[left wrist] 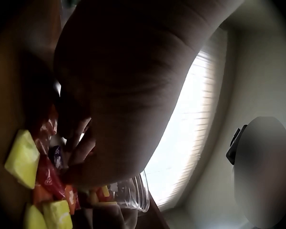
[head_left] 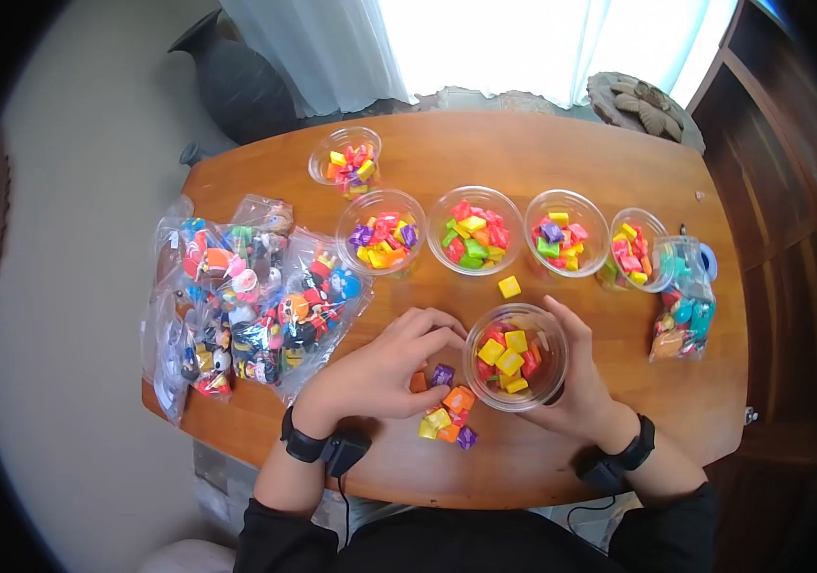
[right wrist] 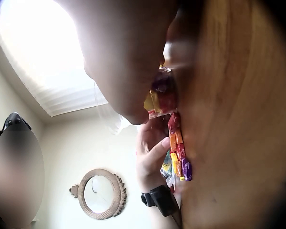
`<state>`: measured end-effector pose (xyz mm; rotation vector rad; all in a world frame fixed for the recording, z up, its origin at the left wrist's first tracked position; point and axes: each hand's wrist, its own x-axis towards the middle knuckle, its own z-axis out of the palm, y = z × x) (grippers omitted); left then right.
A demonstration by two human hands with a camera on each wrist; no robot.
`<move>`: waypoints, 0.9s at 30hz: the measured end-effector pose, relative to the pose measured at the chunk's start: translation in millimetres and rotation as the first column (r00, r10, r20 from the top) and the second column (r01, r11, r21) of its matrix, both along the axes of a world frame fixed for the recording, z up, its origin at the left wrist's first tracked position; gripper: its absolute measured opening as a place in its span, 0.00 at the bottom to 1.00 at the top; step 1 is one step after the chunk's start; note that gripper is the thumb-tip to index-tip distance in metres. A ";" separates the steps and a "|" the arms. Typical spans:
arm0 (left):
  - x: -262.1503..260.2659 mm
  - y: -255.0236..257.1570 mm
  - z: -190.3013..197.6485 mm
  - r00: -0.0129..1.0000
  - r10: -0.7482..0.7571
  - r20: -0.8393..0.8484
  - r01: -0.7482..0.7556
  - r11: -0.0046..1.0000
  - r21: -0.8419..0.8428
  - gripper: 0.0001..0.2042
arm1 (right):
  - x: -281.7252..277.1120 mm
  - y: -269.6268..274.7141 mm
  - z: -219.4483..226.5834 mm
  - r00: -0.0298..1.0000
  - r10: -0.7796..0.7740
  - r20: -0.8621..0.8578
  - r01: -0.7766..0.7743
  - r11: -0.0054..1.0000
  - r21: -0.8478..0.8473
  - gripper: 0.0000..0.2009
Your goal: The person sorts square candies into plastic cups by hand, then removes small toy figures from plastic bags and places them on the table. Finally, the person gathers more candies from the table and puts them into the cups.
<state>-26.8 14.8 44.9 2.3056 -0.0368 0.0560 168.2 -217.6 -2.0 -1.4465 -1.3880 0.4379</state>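
Observation:
A clear plastic cup (head_left: 516, 357) with yellow and red wrapped candies inside stands near the front of the table. My right hand (head_left: 580, 377) grips it from the right, thumb along the far side. At the cup's left, my left hand (head_left: 385, 358) reaches over a loose pile of candies (head_left: 449, 420) in orange, yellow, red and purple. Its fingertips are right by the cup wall, and its thumb lies over the pile's upper edge. In the left wrist view, yellow candies (left wrist: 24, 160) lie just below the palm. One yellow candy (head_left: 509, 286) lies alone beyond the cup.
Several candy-filled cups, among them a middle one (head_left: 475, 231), stand in a row behind, with another cup (head_left: 345, 158) farther back. Clear bags of small figurines (head_left: 246, 301) cover the left side. A smaller bag (head_left: 683, 310) lies at the right beside a blue tape roll (head_left: 707, 261).

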 end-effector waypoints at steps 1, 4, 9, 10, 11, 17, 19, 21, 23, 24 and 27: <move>-1.8 1.8 0.5 1.000 0.011 0.010 -0.011 1.000 -0.003 0.23 | -0.2 0.3 -2.9 0.998 0.004 -0.055 -0.005 1.000 -0.021 0.60; -8.0 8.3 2.3 0.994 0.093 -0.058 -0.094 0.995 -0.019 0.21 | -0.6 1.0 -2.2 0.994 0.023 -0.106 -0.030 0.997 -0.065 0.60; -7.2 12.0 -2.2 0.997 0.077 -0.002 -0.078 0.997 -0.002 0.16 | 0.7 6.6 3.3 0.997 0.071 -0.044 -0.076 0.989 -0.129 0.58; -6.7 12.2 -5.5 0.996 0.089 0.003 -0.089 0.996 -0.007 0.16 | 0.2 6.5 2.8 0.997 0.067 -0.048 -0.073 0.988 -0.135 0.56; -6.2 12.4 -9.3 0.996 0.083 0.036 -0.084 0.996 0.013 0.15 | -0.1 6.5 2.4 0.997 0.059 -0.055 -0.066 0.988 -0.142 0.55; -0.9 16.4 -14.4 0.990 0.138 0.029 -0.137 0.989 -0.052 0.13 | -2.3 10.8 2.2 0.996 0.074 -0.058 -0.080 0.992 -0.100 0.53; 0.3 15.5 -13.4 0.986 0.165 -0.011 -0.165 0.982 -0.087 0.12 | -0.5 12.6 5.0 0.997 0.077 0.001 -0.076 0.993 -0.094 0.52; 1.2 12.3 -8.1 0.972 0.227 -0.057 -0.234 0.950 -0.205 0.09 | 1.3 12.1 2.0 0.996 0.073 0.055 -0.068 0.994 -0.087 0.52; 2.9 7.5 -2.7 0.968 0.245 -0.056 -0.251 0.936 -0.247 0.09 | 2.4 9.2 -6.1 0.996 0.072 -0.044 -0.075 0.995 -0.066 0.51; 3.3 3.3 -0.1 0.946 0.316 0.065 -0.293 0.926 -0.238 0.09 | 2.3 9.5 -2.5 0.998 0.064 -0.017 -0.065 0.996 -0.054 0.50; 5.7 -7.3 -4.0 0.862 0.406 0.303 -0.339 0.907 -0.251 0.11 | 2.0 7.8 2.1 0.998 0.057 -0.021 -0.059 0.993 -0.099 0.50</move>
